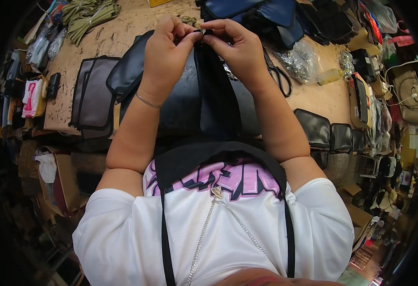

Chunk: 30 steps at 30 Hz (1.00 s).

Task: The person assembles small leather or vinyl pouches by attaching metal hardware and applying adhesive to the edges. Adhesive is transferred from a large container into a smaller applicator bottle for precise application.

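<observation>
My left hand (171, 45) and my right hand (233, 46) meet over the table, fingertips pinched together. Between them is the end of a black strap (197, 36), with a small shiny metal piece (202, 31) on it; its exact kind is too small to tell. Below my hands lies a smooth black bag (180, 102), and a dark fabric panel (218, 95) hangs down over it from near my right fingers. A black flap piece (125, 71) rests beside my left forearm. What my fingertips cover is hidden.
Black-handled scissors (281, 81) lie right of my right hand, near a plastic bag of metal parts (300, 62). Grey-brown bag pieces (94, 95) lie at left, bundled olive straps (87, 16) at the far left, and navy bags (266, 16) at the back.
</observation>
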Available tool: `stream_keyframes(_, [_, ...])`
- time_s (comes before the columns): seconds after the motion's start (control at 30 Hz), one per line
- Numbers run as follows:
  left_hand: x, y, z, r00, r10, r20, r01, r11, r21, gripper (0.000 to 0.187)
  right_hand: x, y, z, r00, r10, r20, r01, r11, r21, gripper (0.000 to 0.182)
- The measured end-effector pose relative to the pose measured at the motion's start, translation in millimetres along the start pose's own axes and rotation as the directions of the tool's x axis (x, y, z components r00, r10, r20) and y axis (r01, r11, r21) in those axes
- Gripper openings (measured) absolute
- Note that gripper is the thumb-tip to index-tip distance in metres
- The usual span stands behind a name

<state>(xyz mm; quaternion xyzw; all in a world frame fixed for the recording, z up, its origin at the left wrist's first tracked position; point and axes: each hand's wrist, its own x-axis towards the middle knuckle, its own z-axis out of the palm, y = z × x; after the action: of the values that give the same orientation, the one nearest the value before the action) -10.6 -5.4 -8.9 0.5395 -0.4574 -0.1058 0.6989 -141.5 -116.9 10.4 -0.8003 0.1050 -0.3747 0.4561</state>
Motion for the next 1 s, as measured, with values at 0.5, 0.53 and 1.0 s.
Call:
stream_keyframes(0.5, [0, 3, -7, 0.999, -0.03, 0.035, 0.025, 0.99, 0.137, 0.038, 2, 5, 4, 1.0, 0.031, -0.007, -0.03, 0.998, 0.059, 0.02])
stream_keyframes(0.53, [0, 1, -7, 0.999, -0.031, 0.035, 0.027, 0.993, 0.117, 0.038, 1, 2, 5, 0.999, 0.029, -0.018, -0.028, 0.997, 0.065, 0.018])
stream_keyframes(1.0, [-3, 0, -9, 0.997, -0.071, 0.027, 0.074, 0.988, -0.134, 0.027, -3, 6, 10, 0.999, 0.041, -0.031, -0.037, 0.993, 0.116, 0.012])
